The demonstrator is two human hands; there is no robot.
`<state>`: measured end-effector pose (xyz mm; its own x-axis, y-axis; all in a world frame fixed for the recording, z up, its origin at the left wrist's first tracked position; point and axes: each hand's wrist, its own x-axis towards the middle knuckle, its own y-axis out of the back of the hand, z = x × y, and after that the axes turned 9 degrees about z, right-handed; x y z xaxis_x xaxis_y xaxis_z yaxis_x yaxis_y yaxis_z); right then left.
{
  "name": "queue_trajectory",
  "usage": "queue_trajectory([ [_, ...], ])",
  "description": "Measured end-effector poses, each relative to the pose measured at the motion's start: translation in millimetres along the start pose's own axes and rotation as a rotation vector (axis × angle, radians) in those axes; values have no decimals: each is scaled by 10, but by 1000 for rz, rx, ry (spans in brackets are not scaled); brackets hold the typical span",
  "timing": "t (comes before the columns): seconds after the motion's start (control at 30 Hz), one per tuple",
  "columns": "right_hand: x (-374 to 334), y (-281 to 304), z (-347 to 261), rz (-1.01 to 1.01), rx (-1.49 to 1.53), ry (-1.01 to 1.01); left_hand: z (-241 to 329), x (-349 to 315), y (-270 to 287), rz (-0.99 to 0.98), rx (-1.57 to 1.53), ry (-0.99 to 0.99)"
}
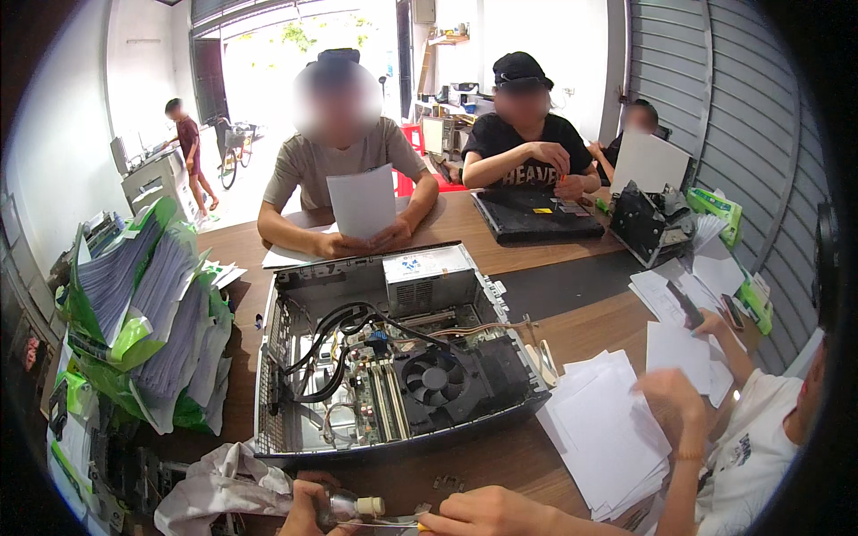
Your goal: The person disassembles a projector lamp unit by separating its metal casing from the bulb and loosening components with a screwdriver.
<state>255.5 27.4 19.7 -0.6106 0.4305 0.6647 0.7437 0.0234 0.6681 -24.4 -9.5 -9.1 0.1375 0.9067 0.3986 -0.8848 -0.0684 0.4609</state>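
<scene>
Bottle (343, 506) clamped in left fingers (308, 498), yellow piece (422, 527) pinched in right fingers (450, 516), blue-printed label (413, 265) on power supply (420, 294)

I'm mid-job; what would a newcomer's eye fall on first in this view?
First, the open computer case in the middle, its round black fan facing up. Next, the tall paper stacks in green wrapping at the left. Then, at the lower edge, the left hand holding a clear bottle with a pale cap, near the right hand.
</scene>
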Motion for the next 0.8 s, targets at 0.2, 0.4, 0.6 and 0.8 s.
queue_trajectory([
  [0.2,-15,-21,35,28,213,-122,-107,-75,9,-71,-72,-64],
  [0.4,-32,-70,29,59,383,-232,10,-7,35,-83,-34,-41],
  [0.6,3,-27,-12,9,166,-164,-179,-52,-1,-48,22,-110],
  [0.8,37,-5,-13,34,-41,51,-104,-44,39,-37,-37,-61],
])
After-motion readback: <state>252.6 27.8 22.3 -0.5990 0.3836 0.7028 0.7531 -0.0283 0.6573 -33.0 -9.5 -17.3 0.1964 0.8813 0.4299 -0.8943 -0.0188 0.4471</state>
